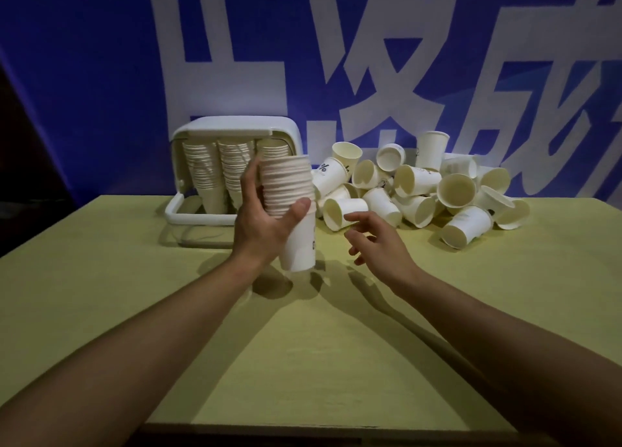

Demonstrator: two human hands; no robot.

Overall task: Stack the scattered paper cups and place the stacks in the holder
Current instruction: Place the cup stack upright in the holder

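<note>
Left hand (261,221) grips tall nested stack of white paper cups (289,207) upright at frame centre, while right hand (373,241), fingers loose & empty, sits nearer the sideways white paper cup (345,212) just above it, w/ white plastic holder (235,133) upper left.

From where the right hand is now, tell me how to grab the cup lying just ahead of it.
Pinch the sideways cup across its wall near the rim, coming from above with the right hand. Its mouth faces the camera, and its upper wall is exposed.

Yellowish table (134,295): holder (202,216), cups (420,190).
</note>
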